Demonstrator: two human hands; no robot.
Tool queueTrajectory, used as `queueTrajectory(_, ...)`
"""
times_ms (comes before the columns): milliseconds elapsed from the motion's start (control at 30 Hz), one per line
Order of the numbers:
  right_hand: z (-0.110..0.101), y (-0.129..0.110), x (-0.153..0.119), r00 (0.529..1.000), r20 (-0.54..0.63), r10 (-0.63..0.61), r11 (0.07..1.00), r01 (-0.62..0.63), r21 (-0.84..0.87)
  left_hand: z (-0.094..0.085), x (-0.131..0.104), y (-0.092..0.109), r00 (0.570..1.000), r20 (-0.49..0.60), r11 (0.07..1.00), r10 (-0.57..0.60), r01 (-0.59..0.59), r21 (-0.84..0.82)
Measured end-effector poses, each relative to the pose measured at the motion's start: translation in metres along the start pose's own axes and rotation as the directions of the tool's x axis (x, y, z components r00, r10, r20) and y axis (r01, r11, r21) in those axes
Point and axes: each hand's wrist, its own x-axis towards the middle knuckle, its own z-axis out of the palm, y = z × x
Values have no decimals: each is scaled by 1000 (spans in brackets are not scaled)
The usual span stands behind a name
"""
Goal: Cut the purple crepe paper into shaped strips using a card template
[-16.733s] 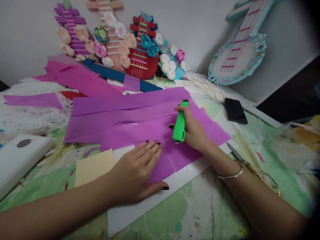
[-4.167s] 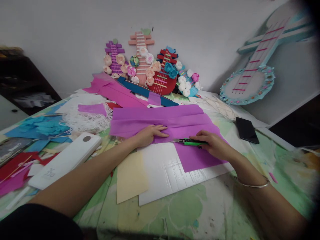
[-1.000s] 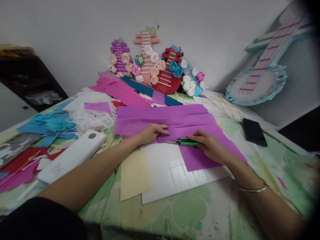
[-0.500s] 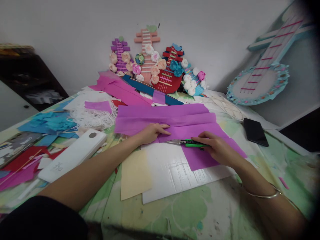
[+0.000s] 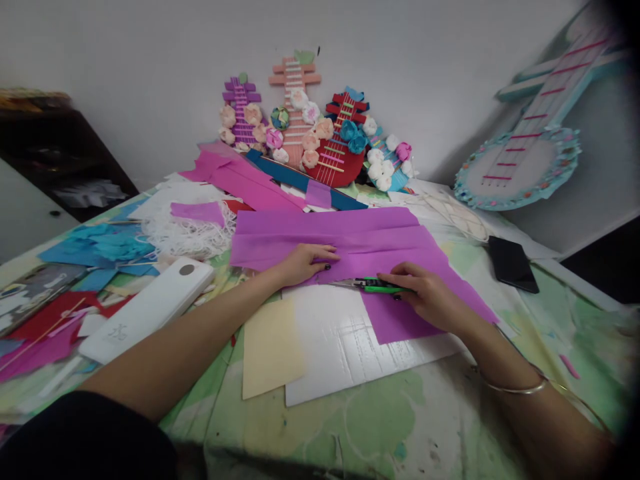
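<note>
1. We see a broad, creased sheet of bright purple paper [image 5: 380, 233] on the counter [image 5: 370, 430], partly over a glossy white flat board [image 5: 335, 347]
2. Our right grip [image 5: 425, 293] is wrapped around a green-handled cutter with a slim metal blade [image 5: 384, 287], blade at the sheet's near edge
3. Our left grip [image 5: 301, 265] presses the sheet, fingers extended, grasping nothing
4. We judge the cutting partly done: near the blade, the edge sits farther back; the right-hand flap looks uncut, but how much is left we cannot tell
</note>
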Motion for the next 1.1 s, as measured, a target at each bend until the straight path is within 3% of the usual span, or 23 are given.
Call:
queueTrajectory(400, -1, -7, -2, 999, 17, -30, 997, 32, -64, 0, 0, -2, 1000, 10, 1000, 14, -14, 13)
queueTrajectory(700, -10, 1, -10, 997, 67, 26, 999, -24, -22, 2, 1, -5, 999, 11, 999, 42, -42, 30)
queueTrajectory(1100, -4, -7, -6, 996, 72, 46, 998, -49, 29, 3, 1, -4, 999, 9, 999, 36, -37, 40)
